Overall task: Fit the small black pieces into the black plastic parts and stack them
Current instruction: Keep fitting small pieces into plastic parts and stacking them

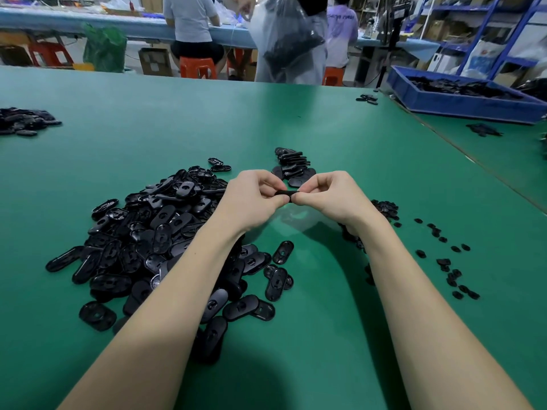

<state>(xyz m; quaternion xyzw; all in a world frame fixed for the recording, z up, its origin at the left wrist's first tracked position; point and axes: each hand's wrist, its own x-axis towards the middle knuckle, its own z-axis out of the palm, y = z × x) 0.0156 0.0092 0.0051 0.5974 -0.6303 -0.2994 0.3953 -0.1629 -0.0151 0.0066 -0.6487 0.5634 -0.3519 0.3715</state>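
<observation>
A black part [286,193] is pinched edge-on between the curled fingertips of the left hand [254,199] and the right hand [328,196], held above the green table [325,128] just in front of the stack [291,165]; whether a small piece is being pressed in at this instant cannot be told, since the fingers cover the spot. Both hands are closed around that one part, thumbs and forefingers meeting at its ends. Behind the fingers, only a short, leaning stack of finished parts is seen (a modest share of the work, it would seem). To the left, a large pile [154,238] of loose parts is left to be fitted, some of it hidden under the left forearm. To the right, small pieces [444,261] are scattered on the table, with a denser heap [384,208] just beyond the right wrist. The task is judged to be at an early stage, most parts being unfitted. Farther right, a blue bin [461,102] is filled with more black items, too blurred to identify. Another dark heap [23,121] lies at the far left edge.
</observation>
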